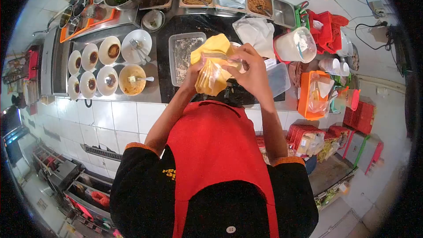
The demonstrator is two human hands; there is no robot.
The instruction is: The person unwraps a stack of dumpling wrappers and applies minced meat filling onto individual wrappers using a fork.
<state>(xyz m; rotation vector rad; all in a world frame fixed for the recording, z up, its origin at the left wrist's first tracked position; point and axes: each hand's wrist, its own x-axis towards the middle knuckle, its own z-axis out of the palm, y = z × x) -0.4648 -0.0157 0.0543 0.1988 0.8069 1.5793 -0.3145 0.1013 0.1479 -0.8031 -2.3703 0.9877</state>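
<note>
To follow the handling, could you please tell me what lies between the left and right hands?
In the head view, yellow sheets and the tines of a fork lie between the left hand and the right hand.

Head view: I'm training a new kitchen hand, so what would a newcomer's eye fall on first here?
The bright red apron fills the lower middle. Just above it, a fan of thin yellow sheets stands out in the left hand, with a fork in the right hand. At upper left, white bowls with dark liquid sit in two rows.
</note>
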